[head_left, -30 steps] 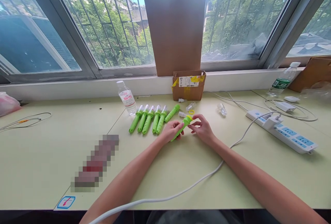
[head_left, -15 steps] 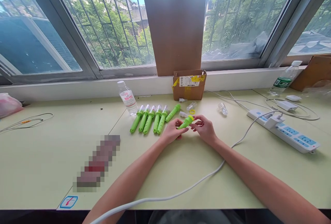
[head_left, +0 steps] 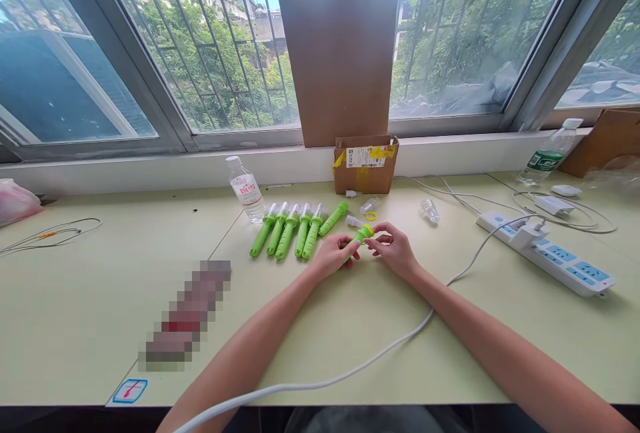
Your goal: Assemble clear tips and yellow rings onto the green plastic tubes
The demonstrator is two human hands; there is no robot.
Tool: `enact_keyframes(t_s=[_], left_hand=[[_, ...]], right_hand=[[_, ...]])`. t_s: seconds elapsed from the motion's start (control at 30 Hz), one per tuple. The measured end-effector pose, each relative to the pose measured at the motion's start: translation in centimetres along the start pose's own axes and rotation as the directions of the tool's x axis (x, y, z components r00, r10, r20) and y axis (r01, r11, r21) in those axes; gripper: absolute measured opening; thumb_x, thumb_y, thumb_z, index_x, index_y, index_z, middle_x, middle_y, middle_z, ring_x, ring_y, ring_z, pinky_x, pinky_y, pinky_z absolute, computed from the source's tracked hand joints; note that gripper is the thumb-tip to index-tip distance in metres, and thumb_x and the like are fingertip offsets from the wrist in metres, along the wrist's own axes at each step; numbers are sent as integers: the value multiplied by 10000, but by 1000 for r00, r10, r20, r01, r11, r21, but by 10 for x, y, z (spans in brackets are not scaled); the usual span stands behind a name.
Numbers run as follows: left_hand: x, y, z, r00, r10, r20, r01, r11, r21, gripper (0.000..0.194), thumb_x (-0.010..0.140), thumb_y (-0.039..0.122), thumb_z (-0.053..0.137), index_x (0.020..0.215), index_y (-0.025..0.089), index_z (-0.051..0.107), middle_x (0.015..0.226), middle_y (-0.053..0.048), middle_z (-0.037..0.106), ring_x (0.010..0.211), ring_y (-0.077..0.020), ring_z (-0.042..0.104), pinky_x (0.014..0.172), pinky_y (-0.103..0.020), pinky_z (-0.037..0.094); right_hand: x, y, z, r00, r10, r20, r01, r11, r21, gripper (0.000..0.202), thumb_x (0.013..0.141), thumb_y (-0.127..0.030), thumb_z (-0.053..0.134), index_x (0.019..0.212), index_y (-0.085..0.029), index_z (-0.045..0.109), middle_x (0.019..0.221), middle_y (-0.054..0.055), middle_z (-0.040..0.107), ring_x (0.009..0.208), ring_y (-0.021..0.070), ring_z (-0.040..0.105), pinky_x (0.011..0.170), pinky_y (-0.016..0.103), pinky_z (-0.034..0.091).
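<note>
My left hand (head_left: 336, 256) is wrapped round a green tube (head_left: 361, 234) that has a yellow ring at its upper end. Close to that end is my right hand (head_left: 393, 248), its fingers bent together; whatever they pinch is too small to make out. Several green tubes with clear caps (head_left: 287, 233) lie in a row left of my hands, and one capless green tube (head_left: 333, 218) lies beside them. Behind my hands are a white piece (head_left: 354, 221), a yellow ring (head_left: 371, 216) and a clear cap (head_left: 370, 204). Another clear cap (head_left: 429, 211) lies farther right.
A small cardboard box (head_left: 366, 165) stands at the back, with a water bottle (head_left: 247, 190) to its left. On the right is a power strip (head_left: 547, 253). A white cable (head_left: 350, 372) crosses under my right forearm and over my left. Another bottle (head_left: 550, 153) stands back right.
My left hand has turned the green tube slightly more upright, and its fingers now cover more of the lower part. My right hand stays almost in place.
</note>
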State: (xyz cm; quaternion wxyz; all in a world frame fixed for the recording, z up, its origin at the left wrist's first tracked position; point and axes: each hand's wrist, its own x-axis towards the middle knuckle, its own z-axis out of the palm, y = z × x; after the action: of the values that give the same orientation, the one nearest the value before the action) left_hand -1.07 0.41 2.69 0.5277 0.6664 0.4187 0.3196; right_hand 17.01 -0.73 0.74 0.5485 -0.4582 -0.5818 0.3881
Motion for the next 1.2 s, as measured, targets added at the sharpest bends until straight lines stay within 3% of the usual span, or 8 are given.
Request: enact_keyframes(t_s=[0.3, 0.6, 0.8, 0.97, 1.2], left_hand=[[3, 2, -7, 998, -9, 69, 15, 997, -76, 448, 764, 557, 562, 872, 127, 631, 682, -44, 657, 413, -75, 492, 397, -200, 384], [1, 3, -10, 994, -11, 111, 22, 995, -95, 458, 776, 575, 536, 877, 133, 599, 681, -40, 663, 355, -54, 437, 339, -186, 317], [1, 2, -10, 998, -49, 46, 51, 997, -51, 447, 632, 461, 737, 885, 179, 498, 653, -3, 666, 359, -66, 455, 322, -170, 305], [2, -1, -7, 1000, -27, 2, 27, 997, -67, 364, 662, 454, 711, 750, 153, 526, 699, -41, 674, 436, -93, 553, 382, -190, 387], [2, 0, -3, 1000, -21, 17, 21, 1000, -22, 396, 737, 504, 629, 847, 123, 636, 769, -59, 678, 486, -106, 594, 424, -200, 424]], right_hand=[[-1, -1, 2, 998, -44, 49, 44, 999, -8, 446, 654, -507, 724, 930, -234, 504, 915, 9, 605, 713, 168, 653, 507, 289, 595], [1, 7, 3, 987, -158, 26, 160, 979, -128, 384, 709, -479, 687, 887, -230, 454, 1027, 45, 596, 687, 169, 658, 495, 296, 569], [0, 9, 4, 968, -252, 9, 250, 958, -138, 320, 746, -451, 659, 808, -217, 450, 1024, 64, 618, 642, 152, 642, 518, 302, 549], [0, 10, 2, 976, -216, -6, 213, 966, -144, 308, 731, -424, 684, 840, -218, 482, 989, 59, 631, 636, 160, 646, 519, 305, 547], [0, 10, 1, 991, -131, -16, 129, 986, -106, 345, 710, -468, 692, 844, -212, 502, 814, 25, 622, 646, 184, 655, 509, 308, 554]])
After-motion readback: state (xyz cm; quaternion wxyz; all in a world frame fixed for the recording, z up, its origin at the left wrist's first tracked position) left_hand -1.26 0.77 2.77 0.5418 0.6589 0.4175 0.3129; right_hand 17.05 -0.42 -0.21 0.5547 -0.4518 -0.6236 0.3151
